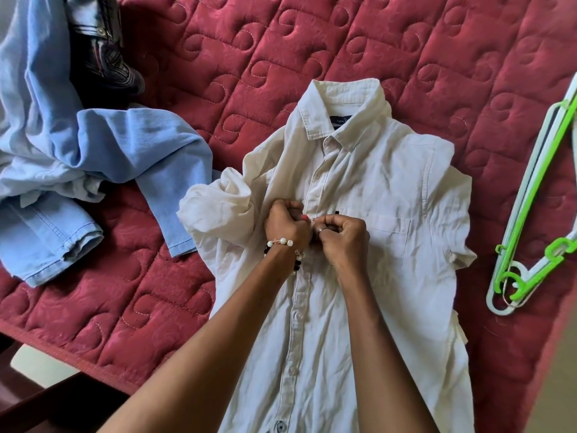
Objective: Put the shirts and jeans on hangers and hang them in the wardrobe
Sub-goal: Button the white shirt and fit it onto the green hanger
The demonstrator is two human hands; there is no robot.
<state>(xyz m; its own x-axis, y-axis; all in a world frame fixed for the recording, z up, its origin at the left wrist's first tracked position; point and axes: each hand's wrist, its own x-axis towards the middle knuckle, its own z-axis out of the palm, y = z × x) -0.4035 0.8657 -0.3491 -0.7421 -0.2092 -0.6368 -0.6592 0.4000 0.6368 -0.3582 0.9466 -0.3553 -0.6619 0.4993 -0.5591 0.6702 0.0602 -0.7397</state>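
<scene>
Both hands, left hand [285, 225] and right hand [343, 237], fingers curled, pinching white shirt [359, 182] placket, seemingly at button; shirt flat on bed [312, 42].

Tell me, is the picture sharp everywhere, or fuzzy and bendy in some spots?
Head view: soft daylight, no harsh glare; the white shirt and both hands look sharp; the green hangers at the right edge look bowed by the wide lens; the bottom corners go dark and blurry.

red quilted bedspread [312, 42], dark wooden furniture [46, 404]
</scene>
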